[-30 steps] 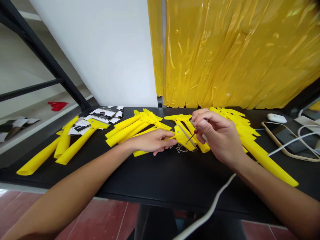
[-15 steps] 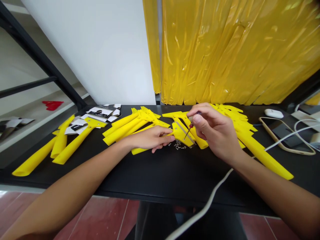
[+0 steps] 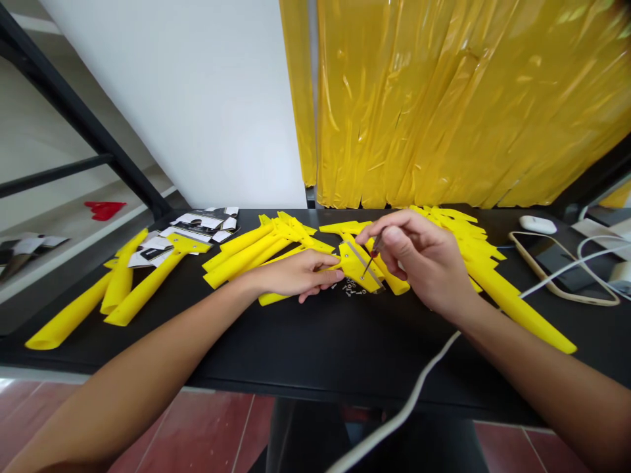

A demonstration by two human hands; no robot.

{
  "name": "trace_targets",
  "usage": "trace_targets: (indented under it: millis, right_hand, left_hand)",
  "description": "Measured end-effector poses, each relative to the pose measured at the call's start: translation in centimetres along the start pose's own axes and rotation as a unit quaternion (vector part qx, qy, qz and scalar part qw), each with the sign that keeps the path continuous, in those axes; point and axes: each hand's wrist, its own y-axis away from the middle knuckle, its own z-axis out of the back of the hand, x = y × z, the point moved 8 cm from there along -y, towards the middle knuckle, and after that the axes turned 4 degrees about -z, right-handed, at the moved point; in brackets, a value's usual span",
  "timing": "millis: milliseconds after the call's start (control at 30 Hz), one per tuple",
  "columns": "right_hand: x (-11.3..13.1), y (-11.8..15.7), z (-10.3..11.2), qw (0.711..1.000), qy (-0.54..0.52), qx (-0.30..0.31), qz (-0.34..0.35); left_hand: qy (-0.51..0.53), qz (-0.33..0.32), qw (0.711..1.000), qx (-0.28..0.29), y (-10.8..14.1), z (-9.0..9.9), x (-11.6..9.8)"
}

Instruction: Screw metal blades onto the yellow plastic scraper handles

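Note:
My left hand [image 3: 308, 270] is closed around a yellow plastic scraper [image 3: 353, 264], keeping its wide head turned to the right. A grey metal strip runs along the head's edge, and two screws show on its face. In my right hand [image 3: 419, 256] a small screwdriver [image 3: 371, 261] with a dark and red handle is pinched between thumb and fingers. Its thin shaft slants down to the lower screw of the scraper head. Loose small screws and nuts [image 3: 351, 287] lie on the black table just below the head. Part of the scraper handle is hidden by my left hand.
More yellow scrapers lie in a left group [image 3: 148, 276], a middle pile [image 3: 251, 246] and a right pile [image 3: 513, 302]. Printed cards [image 3: 202, 223] rest at the back left. A phone [image 3: 557, 263], a white case [image 3: 537, 225] and a white cable [image 3: 419, 394] are at the right.
My right hand's fingers have shifted on the screwdriver handle, the index finger reaching further left. The screwdriver tip stays at the lower screw, and my left hand is nearly still.

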Motion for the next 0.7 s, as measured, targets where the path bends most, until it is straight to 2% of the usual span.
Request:
trace_targets:
  millis: [233, 433, 600, 700]
  right_hand:
    - [0.0, 0.1, -0.2, 0.999, -0.049, 0.000, 0.008]
    - [0.2, 0.0, 0.6, 0.997, 0.057, -0.035, 0.037]
    - [-0.2, -0.1, -0.3, 1.000, -0.011, 0.018, 0.008]
    - [-0.1, 0.0, -0.6, 0.999, -0.027, 0.021, 0.008]
  left_hand:
    - [-0.005, 0.001, 1.000, 0.001, -0.1, 0.0, 0.1]
    - [-0.004, 0.002, 1.000, 0.006, -0.1, -0.1, 0.0]
    - [-0.006, -0.005, 1.000, 0.011, 0.0, -0.1, -0.1]
    - [-0.003, -0.007, 1.000, 0.007, 0.0, -0.1, -0.2]
